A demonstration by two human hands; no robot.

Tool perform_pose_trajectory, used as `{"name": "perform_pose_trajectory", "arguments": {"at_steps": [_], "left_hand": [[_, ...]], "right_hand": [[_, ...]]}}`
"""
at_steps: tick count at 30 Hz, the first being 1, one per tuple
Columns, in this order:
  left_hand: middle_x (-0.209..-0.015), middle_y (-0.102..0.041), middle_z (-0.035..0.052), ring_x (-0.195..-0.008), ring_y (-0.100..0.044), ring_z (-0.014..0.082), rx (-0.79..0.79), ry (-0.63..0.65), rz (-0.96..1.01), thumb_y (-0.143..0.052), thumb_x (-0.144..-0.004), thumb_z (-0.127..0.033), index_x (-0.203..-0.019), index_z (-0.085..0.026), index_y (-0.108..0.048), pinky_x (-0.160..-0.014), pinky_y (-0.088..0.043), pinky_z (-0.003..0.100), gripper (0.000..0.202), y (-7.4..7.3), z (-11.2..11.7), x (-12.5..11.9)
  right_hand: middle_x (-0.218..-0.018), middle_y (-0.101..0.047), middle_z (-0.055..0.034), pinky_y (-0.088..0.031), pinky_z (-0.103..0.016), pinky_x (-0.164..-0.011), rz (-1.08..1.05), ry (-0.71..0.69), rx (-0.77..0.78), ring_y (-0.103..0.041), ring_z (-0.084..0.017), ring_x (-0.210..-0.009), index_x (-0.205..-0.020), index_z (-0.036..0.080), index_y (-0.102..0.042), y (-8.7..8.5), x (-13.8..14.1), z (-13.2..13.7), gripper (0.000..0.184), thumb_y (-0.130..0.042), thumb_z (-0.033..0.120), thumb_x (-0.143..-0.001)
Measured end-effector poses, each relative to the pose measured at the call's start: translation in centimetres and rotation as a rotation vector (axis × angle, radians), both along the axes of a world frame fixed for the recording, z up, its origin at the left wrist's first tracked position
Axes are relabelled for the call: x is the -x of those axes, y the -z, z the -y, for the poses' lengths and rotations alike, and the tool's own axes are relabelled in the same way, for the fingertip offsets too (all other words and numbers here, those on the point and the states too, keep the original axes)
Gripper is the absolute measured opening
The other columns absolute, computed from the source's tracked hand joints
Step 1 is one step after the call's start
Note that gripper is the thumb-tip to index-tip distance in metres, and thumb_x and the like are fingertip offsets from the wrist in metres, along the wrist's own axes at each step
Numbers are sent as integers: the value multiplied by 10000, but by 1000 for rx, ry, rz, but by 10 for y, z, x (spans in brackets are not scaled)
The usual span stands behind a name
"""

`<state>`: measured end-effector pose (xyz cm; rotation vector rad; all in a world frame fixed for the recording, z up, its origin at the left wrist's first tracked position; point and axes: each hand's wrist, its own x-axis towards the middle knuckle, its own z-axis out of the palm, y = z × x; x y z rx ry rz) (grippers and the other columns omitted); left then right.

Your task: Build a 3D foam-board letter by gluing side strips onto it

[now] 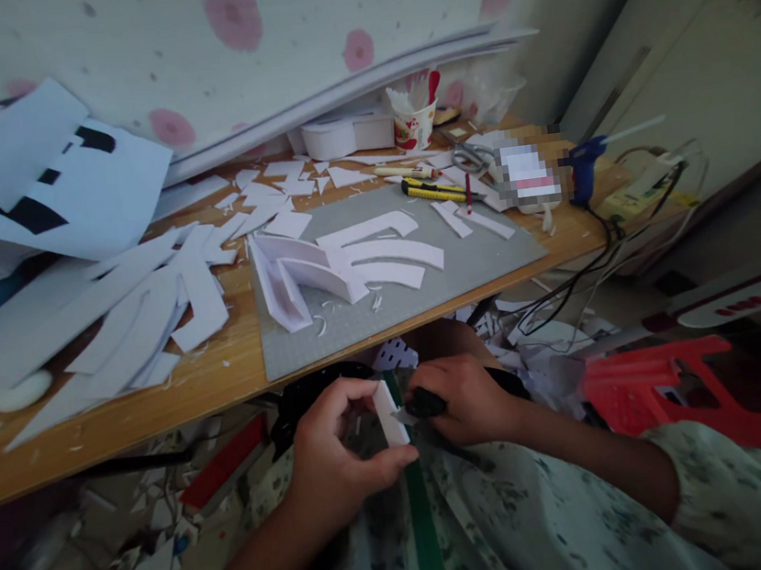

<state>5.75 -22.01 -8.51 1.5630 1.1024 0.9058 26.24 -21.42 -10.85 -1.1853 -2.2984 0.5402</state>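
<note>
Above my lap, my left hand (pixel 345 446) grips a small white foam board piece (pixel 390 415) between thumb and fingers. My right hand (pixel 467 396) is closed round the black handle of a knife (pixel 425 402). Its short blade points left and meets, or nearly meets, the right edge of the white piece. On the grey cutting mat (pixel 399 320) in front of me stands a white foam board assembly (pixel 310 275) with upright walls. Flat curved white strips (pixel 398 260) lie beside it.
White offcuts (pixel 119 299) and a printed sheet (pixel 55 177) cover the table's left. Further back are a yellow cutter (pixel 434 189), scissors (pixel 472 156), a cup (pixel 414 124) and a blue glue gun (pixel 585 169) with cables. A red stool (pixel 685 395) stands right; scraps litter the floor.
</note>
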Motion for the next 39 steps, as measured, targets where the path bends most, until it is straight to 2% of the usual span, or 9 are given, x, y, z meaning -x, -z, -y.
{"name": "perform_pose_trajectory", "arguments": {"at_steps": [9,19,24,33,39], "left_hand": [[-856,-656,16,-774,-627,193,-14,15,-30,-814,-590,-344,-946,-216,-594,-702,-486,290,438,5,2,3],[-864,-645,6,-783,-629,182,-11,31,-17,-812,-585,-321,-934,-218,-605,-717,-486,279,418,-1,4,2],[-849,-642,10,-770,-631,184,20,25,-2,-813,-570,-298,-917,-207,-609,-698,-491,275,413,-3,4,1],[-858,-642,3,-779,-630,176,30,21,15,-819,-563,-289,-928,-214,-611,-707,-492,265,427,-3,3,1],[-829,-629,-1,-755,-616,172,23,46,3,-827,-555,-295,-903,-206,-608,-689,-486,261,420,-5,4,2]], "right_hand": [[-717,-663,-29,-381,-238,-592,43,14,33,-615,-171,-652,-784,180,-585,-2,0,0,155,-518,144,-649],[-685,-634,-17,-340,-240,-570,71,37,8,-591,-160,-628,-758,186,-560,1,1,-3,88,-522,160,-683],[-712,-648,-24,-359,-243,-599,64,41,18,-603,-164,-659,-776,188,-563,3,1,-5,94,-518,166,-697],[-671,-642,-23,-338,-243,-563,50,71,9,-594,-158,-620,-748,187,-563,5,2,-7,48,-521,198,-727],[-702,-663,-32,-361,-241,-585,22,106,84,-611,-165,-653,-772,182,-587,7,1,-10,66,-548,231,-750]]}}
